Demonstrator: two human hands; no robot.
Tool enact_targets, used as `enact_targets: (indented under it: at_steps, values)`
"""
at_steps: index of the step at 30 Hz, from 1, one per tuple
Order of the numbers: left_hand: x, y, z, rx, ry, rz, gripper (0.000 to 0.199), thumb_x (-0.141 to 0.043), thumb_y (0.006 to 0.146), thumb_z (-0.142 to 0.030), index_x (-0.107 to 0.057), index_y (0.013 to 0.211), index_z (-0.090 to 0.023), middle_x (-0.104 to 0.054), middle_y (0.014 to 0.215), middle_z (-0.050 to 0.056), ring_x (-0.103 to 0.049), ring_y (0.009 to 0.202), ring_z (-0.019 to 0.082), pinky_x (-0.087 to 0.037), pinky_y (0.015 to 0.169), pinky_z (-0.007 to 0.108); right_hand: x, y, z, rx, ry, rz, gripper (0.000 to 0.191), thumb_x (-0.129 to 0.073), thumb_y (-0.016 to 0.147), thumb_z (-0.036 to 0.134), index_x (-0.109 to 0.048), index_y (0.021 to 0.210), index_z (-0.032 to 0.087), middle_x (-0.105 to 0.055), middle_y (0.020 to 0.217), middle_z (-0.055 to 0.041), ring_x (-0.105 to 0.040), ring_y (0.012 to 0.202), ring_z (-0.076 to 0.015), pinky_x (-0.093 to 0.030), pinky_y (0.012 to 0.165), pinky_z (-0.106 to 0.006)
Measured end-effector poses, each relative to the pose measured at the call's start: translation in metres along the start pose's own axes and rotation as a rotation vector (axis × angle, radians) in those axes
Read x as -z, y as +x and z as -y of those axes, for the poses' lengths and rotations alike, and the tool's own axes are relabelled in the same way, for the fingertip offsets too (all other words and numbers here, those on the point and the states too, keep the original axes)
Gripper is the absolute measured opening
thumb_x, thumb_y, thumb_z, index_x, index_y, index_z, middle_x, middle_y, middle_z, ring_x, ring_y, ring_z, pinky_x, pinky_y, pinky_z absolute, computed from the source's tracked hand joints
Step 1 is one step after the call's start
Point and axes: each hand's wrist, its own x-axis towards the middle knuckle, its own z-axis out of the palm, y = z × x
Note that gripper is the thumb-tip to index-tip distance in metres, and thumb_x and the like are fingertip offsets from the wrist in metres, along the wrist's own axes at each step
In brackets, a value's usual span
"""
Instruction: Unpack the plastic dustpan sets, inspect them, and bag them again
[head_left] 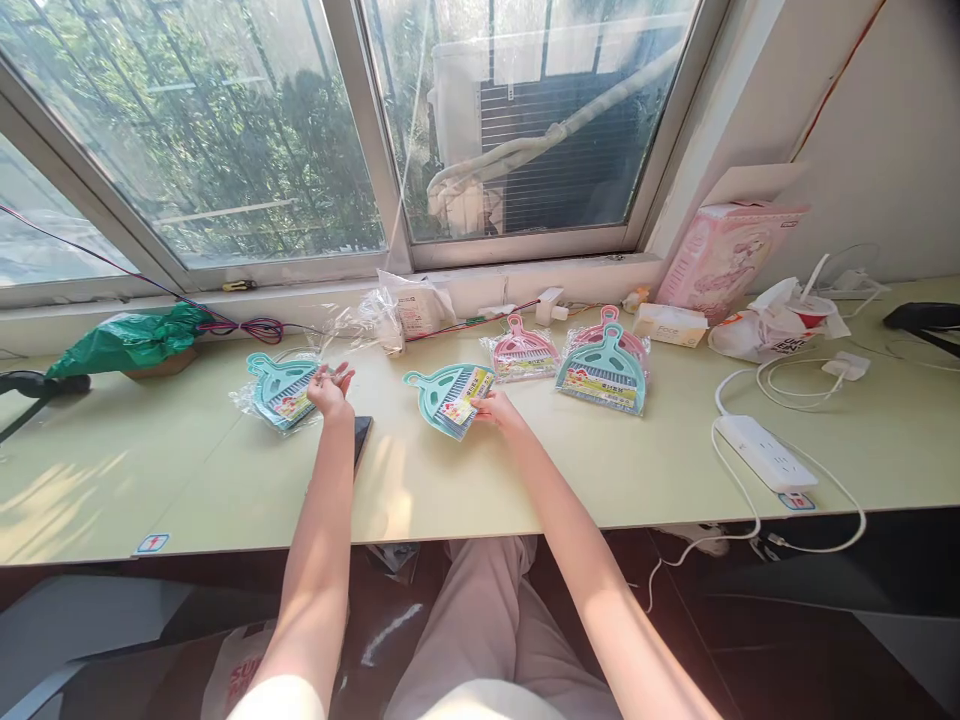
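Note:
My right hand (pixel 499 410) grips the lower right edge of a teal mini dustpan-and-brush set (pixel 452 400) with a colourful label. The set is tilted, its handle pointing left. My left hand (pixel 332 390) is turned palm up with curled fingers, beside another teal dustpan set (pixel 283 392) in clear wrap at the left. Whatever is between those fingers is too small to make out. Right of centre lie a pink dustpan set (pixel 523 348) and a wrapped teal set (pixel 602 368), which partly covers a second pink one (pixel 611 318).
A dark flat object (pixel 362 445) lies by my left forearm. Green plastic bag (pixel 135 340), cables (pixel 259 328) and crumpled clear wrap (pixel 371 318) line the window side. A pink box (pixel 727 258), a white power strip (pixel 765 452) and its looping cords are at the right.

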Motion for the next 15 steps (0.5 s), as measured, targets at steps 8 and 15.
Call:
enact_targets:
  at_steps: [8,15]
  values:
    - [-0.002,-0.039,-0.019,0.101,-0.072,0.232,0.018,-0.040,0.090,-0.006,-0.048,0.103,-0.015,-0.071,0.075,0.006,-0.068,0.055,0.009,-0.054,0.055,0.014,-0.011,-0.010,-0.003,0.088,-0.518,-0.199,0.077,-0.079,0.061,0.021,-0.047,0.131,0.023,-0.060,0.125,-0.0112,-0.061,0.110,-0.0275,-0.057,0.083,-0.040]
    - [-0.003,-0.068,-0.019,0.125,-0.073,0.303,0.020,-0.041,0.087,-0.005,-0.049,0.104,-0.012,-0.071,0.071,0.007,-0.072,0.065,0.014,-0.058,0.066,0.022,-0.016,-0.019,-0.005,0.309,-0.959,-0.541,0.046,-0.072,0.069,0.026,-0.057,0.113,0.023,-0.053,0.121,-0.0108,-0.048,0.117,-0.0295,-0.045,0.092,-0.044]
